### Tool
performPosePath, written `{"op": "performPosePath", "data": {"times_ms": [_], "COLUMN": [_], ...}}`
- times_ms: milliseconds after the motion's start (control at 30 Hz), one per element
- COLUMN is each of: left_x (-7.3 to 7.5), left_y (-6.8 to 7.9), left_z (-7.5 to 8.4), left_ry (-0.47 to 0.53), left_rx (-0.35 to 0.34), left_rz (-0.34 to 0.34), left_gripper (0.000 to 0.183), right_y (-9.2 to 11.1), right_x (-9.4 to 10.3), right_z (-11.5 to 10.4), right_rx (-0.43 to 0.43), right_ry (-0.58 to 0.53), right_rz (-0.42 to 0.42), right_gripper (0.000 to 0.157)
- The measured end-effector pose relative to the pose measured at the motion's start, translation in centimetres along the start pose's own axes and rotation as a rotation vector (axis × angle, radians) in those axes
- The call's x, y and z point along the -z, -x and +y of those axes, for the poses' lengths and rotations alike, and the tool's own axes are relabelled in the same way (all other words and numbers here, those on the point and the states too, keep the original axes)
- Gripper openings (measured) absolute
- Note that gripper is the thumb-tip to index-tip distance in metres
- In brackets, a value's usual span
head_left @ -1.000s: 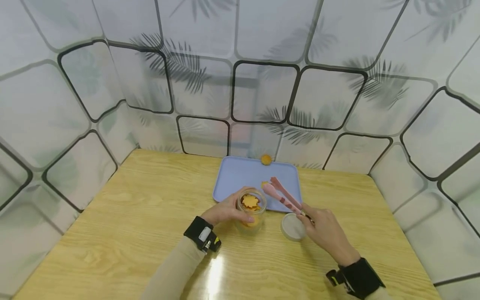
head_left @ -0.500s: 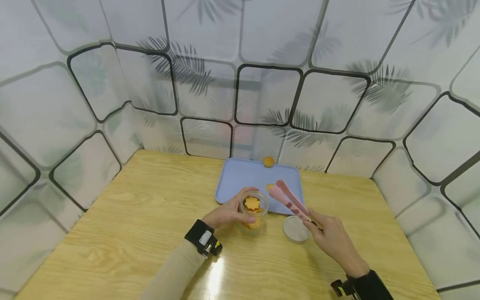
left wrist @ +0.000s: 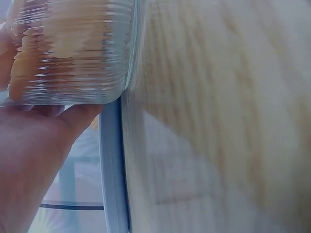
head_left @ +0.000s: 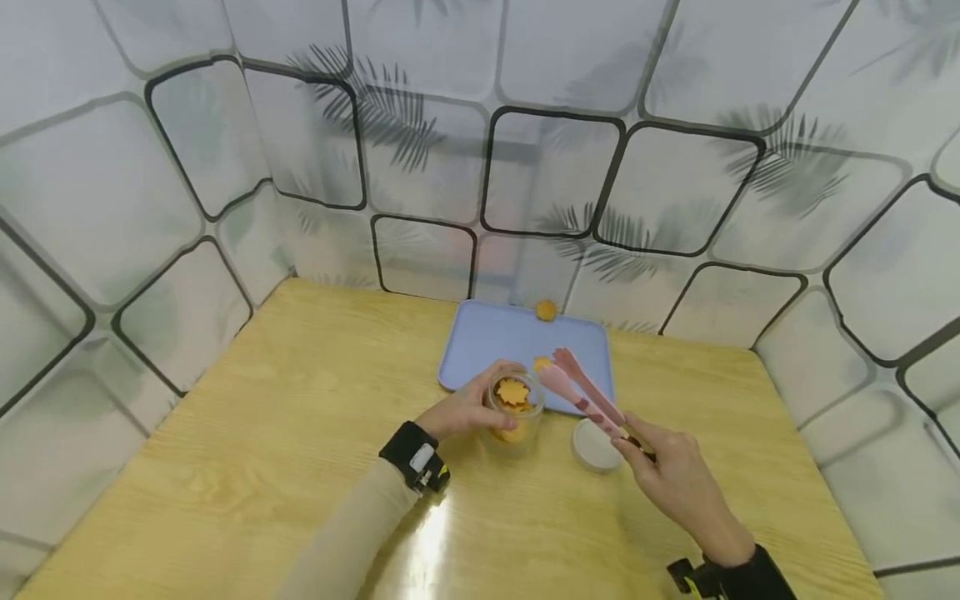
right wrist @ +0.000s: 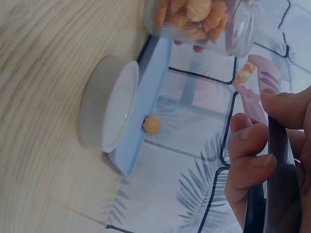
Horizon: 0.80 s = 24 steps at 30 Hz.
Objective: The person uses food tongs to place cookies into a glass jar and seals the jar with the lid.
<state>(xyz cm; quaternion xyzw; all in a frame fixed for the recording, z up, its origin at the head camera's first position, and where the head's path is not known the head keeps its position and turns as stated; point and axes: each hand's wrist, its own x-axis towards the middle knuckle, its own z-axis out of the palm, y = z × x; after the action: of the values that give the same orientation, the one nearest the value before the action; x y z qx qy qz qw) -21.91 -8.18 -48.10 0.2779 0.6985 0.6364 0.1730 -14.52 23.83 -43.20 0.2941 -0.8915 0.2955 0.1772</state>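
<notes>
A clear glass jar (head_left: pixel 531 430) with several orange cookies inside stands uncapped at the tray's near edge. My left hand (head_left: pixel 467 410) grips its side, thumb in front; the left wrist view shows the ribbed glass wall (left wrist: pixel 77 53) above that hand (left wrist: pixel 29 160). My right hand (head_left: pixel 678 475) holds pink tongs (head_left: pixel 592 390) by their dark handles, thumb on top. Between the tong tips is a small orange cookie (right wrist: pixel 245 73), raised beside the jar's mouth and over the tray in the head view. A white lid (head_left: pixel 597 446) lies right of the jar.
A blue tray (head_left: pixel 487 333) lies behind the jar, with a round swirled cookie (head_left: pixel 546 310) at its far edge. Patterned curtains (head_left: pixel 427 250) close off the wooden table (head_left: pixel 247 433) at the back and sides.
The right hand and tongs have shifted slightly right, away from the jar, with the cookie still between the tips. The left hand keeps its grip on the jar. The head view has shifted a little.
</notes>
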Motion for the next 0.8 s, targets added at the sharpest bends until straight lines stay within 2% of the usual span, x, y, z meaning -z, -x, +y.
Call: {"op": "performPosePath", "data": {"times_ms": [100, 200, 333, 467, 600, 800], "left_x": [0.4, 0.7, 0.6, 0.4, 0.7, 0.7], "left_y": [-0.7, -1.2, -0.7, 0.2, 0.1, -0.1], "left_z": [0.4, 0.7, 0.4, 0.0, -0.1, -0.3], "left_ry": [-0.002, -0.022, -0.038, -0.006, 0.026, 0.015], "left_rx": [-0.003, -0.009, 0.019, 0.045, 0.016, -0.013], "left_rz": [-0.011, -0.012, -0.003, -0.011, -0.009, -0.008], "left_gripper": [0.079, 0.080, 0.082, 0.081, 0.080, 0.077], "right_y": [-0.3, -0.5, -0.2, 0.0, -0.2, -0.3], "right_x": [0.4, 0.7, 0.6, 0.1, -0.2, 0.0], "right_z": [-0.5, -1.2, -1.9, -2.3, -2.4, -2.6], "right_rx": [0.043, 0.050, 0.034, 0.032, 0.048, 0.057], "right_ry": [-0.016, -0.018, -0.033, -0.048, -0.046, -0.028], "right_rz": [0.014, 0.014, -0.032, -0.087, -0.087, -0.092], "right_gripper": [0.042, 0.044, 0.043, 0.041, 0.041, 0.044]}}
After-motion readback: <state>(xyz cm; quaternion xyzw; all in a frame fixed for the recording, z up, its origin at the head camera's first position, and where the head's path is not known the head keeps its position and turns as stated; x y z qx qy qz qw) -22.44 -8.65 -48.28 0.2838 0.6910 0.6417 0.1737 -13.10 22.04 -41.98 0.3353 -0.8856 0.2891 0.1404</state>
